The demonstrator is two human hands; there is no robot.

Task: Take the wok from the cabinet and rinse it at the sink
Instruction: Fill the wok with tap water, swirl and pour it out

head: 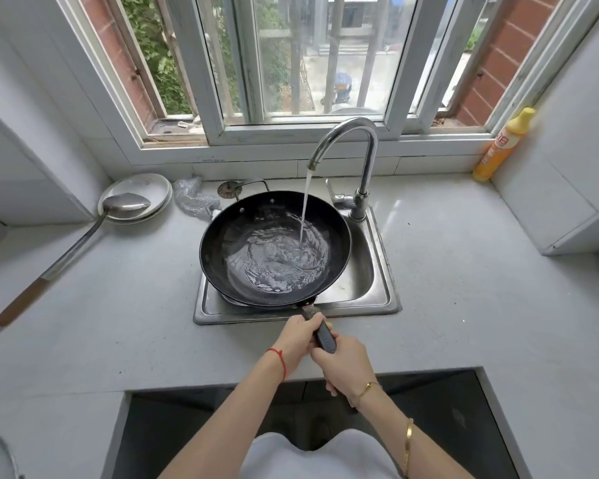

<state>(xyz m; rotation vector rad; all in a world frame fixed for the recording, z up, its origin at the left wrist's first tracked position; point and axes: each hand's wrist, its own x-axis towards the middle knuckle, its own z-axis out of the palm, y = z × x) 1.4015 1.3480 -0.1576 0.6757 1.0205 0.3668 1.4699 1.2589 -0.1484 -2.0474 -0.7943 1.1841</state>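
1. Grey counter (464,288), speckled, L-shaped around a steel sink (377,299); white-framed window (291,63) behind it, with brick and greenery outside.
2. Wok (242,236), black, round, sitting over the sink and covering most of the basin (its rim overhangs the left edge); rippling water pooled in its bottom.
3. Wok handle (324,335), dark, pointing toward the person across the sink's front lip.
4. Faucet (360,150), chrome gooseneck, at the sink's back right corner; running, its stream landing inside the wok right of centre.
5. Left hand (300,335), fingers wrapped around the handle close to the wok; red cord at the wrist.
6. Right hand (346,364), clasped around the handle's near end, just behind the left hand; gold chain at the wrist, gold bangle further up the forearm.
7. Ladle (83,233), steel with a wooden grip, its bowl resting on stacked white plates (153,188) left of the sink.
8. Steel scourer (192,198), on the counter between the plates and the wok.
9. Detergent bottle (502,146), orange with a yellow cap, leaning in the far right corner.
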